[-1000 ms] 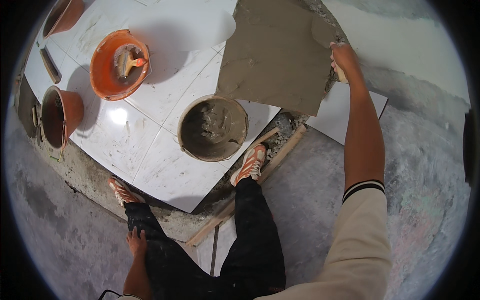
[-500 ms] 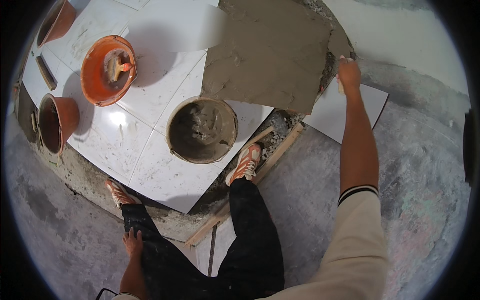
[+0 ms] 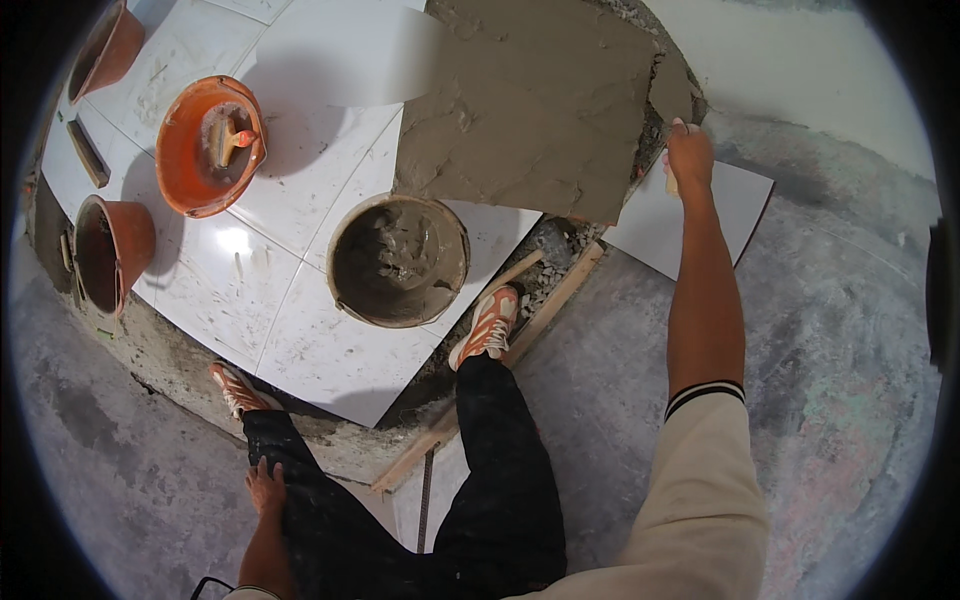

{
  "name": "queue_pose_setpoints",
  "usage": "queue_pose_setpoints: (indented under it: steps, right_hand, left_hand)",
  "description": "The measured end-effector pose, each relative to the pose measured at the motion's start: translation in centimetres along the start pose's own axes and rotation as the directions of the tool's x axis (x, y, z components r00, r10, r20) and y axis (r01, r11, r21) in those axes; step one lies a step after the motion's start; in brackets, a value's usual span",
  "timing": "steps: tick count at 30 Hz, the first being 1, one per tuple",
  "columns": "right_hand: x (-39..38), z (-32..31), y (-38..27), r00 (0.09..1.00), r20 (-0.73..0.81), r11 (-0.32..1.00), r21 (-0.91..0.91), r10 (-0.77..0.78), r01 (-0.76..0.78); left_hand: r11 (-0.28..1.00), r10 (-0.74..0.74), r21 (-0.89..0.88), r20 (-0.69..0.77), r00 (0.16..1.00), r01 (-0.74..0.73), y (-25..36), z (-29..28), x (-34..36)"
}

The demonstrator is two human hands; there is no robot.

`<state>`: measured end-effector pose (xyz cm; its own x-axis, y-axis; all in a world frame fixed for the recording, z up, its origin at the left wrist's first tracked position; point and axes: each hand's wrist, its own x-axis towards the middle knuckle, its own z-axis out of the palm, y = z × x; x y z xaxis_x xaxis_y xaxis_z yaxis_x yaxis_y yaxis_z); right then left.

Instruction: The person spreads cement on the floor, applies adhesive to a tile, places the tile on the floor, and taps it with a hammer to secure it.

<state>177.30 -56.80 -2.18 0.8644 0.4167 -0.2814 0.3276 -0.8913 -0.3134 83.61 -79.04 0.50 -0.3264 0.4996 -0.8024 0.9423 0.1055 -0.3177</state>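
My right hand (image 3: 690,157), arm stretched out, is closed round the pale handle of a trowel. Its mortar-coated blade (image 3: 670,91) lies by the right edge of a wide bed of wet grey mortar (image 3: 520,110). Under the hand and wrist is a loose white tile (image 3: 728,205). My left hand (image 3: 266,486) rests on my left leg near the knee, fingers stretched out, holding nothing. Between my feet and the mortar stands a bucket (image 3: 345,275) with wet mortar inside.
White tiles (image 3: 330,350) cover the floor left of the mortar. On them stand an orange bucket (image 3: 178,165) with a brush in it and more buckets (image 3: 135,240). A wooden strip (image 3: 555,300) edges rubble beside my right shoe (image 3: 490,325). A wall (image 3: 800,70) rises at far right.
My right hand and the trowel have shifted slightly left and a little nearer to me. My left hand stays on my leg. The whole view has slid slightly.
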Motion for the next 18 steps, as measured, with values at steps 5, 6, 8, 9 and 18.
queue_pose_setpoints:
  steps: [5,6,8,9,18]
  right_hand:
    - [-3.0,1.0,2.0,0.993,0.084,0.971,0.232,-0.08,0.059]
    - [-3.7,1.3,2.3,0.99,0.102,0.974,0.214,-0.097,0.073]
    - [-5.0,1.8,2.9,0.997,0.076,0.972,0.236,-0.027,0.008]
    - [-5.9,2.0,3.3,0.998,0.055,0.969,0.247,-0.015,0.001]
    - [-12.5,2.6,6.0,0.997,0.027,0.962,0.261,0.069,-0.074]
  left_hand:
    - [1.0,-0.018,0.019,0.006,1.0,0.018,-0.1,-0.3,0.0]
    - [1.0,0.002,0.005,-0.002,1.0,-0.002,-0.2,-0.4,0.0]
    - [1.0,-0.01,-0.012,0.01,1.0,0.011,-0.2,-0.3,0.0]
    - [1.0,-0.006,-0.01,0.004,1.0,0.006,-0.4,-0.3,0.0]
    - [0.999,0.042,-0.015,-0.011,0.999,-0.043,-1.5,0.6,0.3]
